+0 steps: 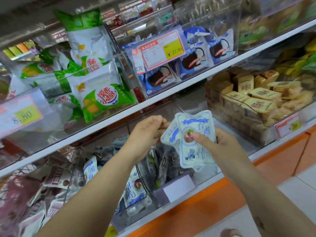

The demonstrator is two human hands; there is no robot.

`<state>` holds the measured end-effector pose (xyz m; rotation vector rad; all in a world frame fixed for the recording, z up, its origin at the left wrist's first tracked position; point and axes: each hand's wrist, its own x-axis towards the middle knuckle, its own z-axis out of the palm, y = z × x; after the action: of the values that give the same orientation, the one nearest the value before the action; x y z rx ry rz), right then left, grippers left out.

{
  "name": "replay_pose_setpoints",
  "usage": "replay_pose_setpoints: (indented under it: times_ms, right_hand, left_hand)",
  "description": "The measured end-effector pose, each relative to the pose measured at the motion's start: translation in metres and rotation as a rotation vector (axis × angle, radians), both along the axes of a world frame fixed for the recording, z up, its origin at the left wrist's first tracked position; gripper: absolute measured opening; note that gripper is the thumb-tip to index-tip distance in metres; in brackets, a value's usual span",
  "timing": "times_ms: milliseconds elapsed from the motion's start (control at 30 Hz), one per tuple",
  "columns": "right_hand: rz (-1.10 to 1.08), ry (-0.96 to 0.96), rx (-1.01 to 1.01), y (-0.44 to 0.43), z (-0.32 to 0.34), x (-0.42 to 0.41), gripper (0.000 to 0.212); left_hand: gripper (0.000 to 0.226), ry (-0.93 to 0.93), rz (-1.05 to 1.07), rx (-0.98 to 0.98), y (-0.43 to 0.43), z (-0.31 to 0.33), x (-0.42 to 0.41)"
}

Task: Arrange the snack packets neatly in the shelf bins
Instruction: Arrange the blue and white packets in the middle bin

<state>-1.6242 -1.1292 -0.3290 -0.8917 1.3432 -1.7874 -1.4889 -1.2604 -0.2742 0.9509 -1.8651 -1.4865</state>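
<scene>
Currently held packets: two or so blue-and-white packets (193, 151) are sitting overlapped between the hands, in front of the lower shelf and touching no bin.
Long axis: the front packet is standing roughly upright with its printed face toward the camera. The one behind it is fanning out toward the left.
Right hand (224, 141): it is gripping the stack from the right side, with the thumb pressing on the front face and the fingers going behind.
Left hand (147, 132): its fingertips are pinching the upper left edge of the rear packet.
Nearer hand: the right is carrying most of the stack, while the left is only catching an edge.
Clear bin (157, 194): it is lying directly below the hands, with dark packets (164, 168) standing in it.
Matching packets (135, 189): these are lying below and to the left of the left hand, in the neighbouring bin.
Coming move, as a judgement: the stack is probably going down and left to join its own kind, so squaring the two edges first is looking sensible.
</scene>
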Motion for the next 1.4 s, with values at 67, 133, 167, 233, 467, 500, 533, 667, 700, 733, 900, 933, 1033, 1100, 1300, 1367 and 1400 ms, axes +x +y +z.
replay_pose_setpoints:
  times_ms: [67,133,167,233,467,500,533,667,700,733,900,933,1033,1100,1300,1367,1400]
  right_hand:
    - [-0.144,-0.051,-0.008,-0.001,-0.003,-0.004,0.015]
    - [-0.267,-0.091,-0.021,0.0,-0.005,-0.008,0.011]
    - [-0.304,-0.101,-0.023,0.0,-0.007,-0.01,0.009]
    - [-0.321,-0.091,-0.011,0.001,-0.007,-0.012,0.007]
    - [-0.284,-0.056,0.009,0.001,-0.005,-0.01,0.005]
    - [-0.291,-0.051,0.014,0.001,-0.005,-0.01,0.006]
    - [-0.302,-0.046,0.016,0.001,-0.005,-0.009,0.006]
    - [-0.316,-0.006,-0.025,0.001,0.002,-0.003,0.011]
    - [-0.31,0.006,-0.028,0.001,0.004,-0.001,0.012]
    - [-0.299,0.012,-0.029,0.0,0.005,0.002,0.013]
    - [-0.219,-0.041,-0.024,-0.002,0.01,0.028,0.015]
    - [-0.191,-0.083,-0.036,-0.001,0.011,0.034,0.017]
    - [-0.086,-0.241,-0.109,0.002,0.017,0.055,0.034]
    - [-0.022,-0.32,-0.172,0.005,0.019,0.068,0.038]
    - [0.098,-0.301,-0.134,0.005,0.013,0.117,0.041]
    - [0.142,-0.279,-0.098,0.006,0.01,0.132,0.035]
    - [0.161,-0.258,-0.075,0.006,0.009,0.139,0.031]
  left_hand:
    - [0.023,-0.239,0.124,-0.189,-0.022,-0.007,0.009]
    - [0.017,-0.62,0.134,-0.466,-0.04,-0.014,0.018]
    - [0.012,-0.781,0.08,-0.558,-0.047,-0.018,0.021]
    - [0.011,-0.976,-0.089,-0.648,-0.058,-0.022,0.022]
    - [0.013,-1.195,-0.384,-0.668,-0.076,-0.028,0.015]
    - [0.012,-1.19,-0.398,-0.695,-0.076,-0.029,0.014]
    - [0.011,-1.185,-0.407,-0.727,-0.075,-0.029,0.012]
    - [0.003,-1.127,-0.377,-0.872,-0.071,-0.023,0.015]
    - [0.004,-1.07,-0.321,-0.869,-0.067,-0.019,0.019]
    - [0.005,-0.997,-0.25,-0.846,-0.062,-0.015,0.025]
    - [0.004,-0.515,0.143,-0.904,-0.018,0.005,0.058]
    - [0.006,-0.424,0.175,-0.881,-0.006,0.008,0.062]
    - [0.017,-0.246,0.229,-0.788,0.026,0.01,0.079]
    - [0.015,-0.173,0.303,-0.696,0.045,0.01,0.089]
    - [0.018,-0.023,0.547,-0.258,0.083,0.002,0.128]
    - [0.019,0.089,0.616,-0.058,0.093,-0.007,0.137]
    - [0.018,0.138,0.636,0.021,0.097,-0.011,0.14]
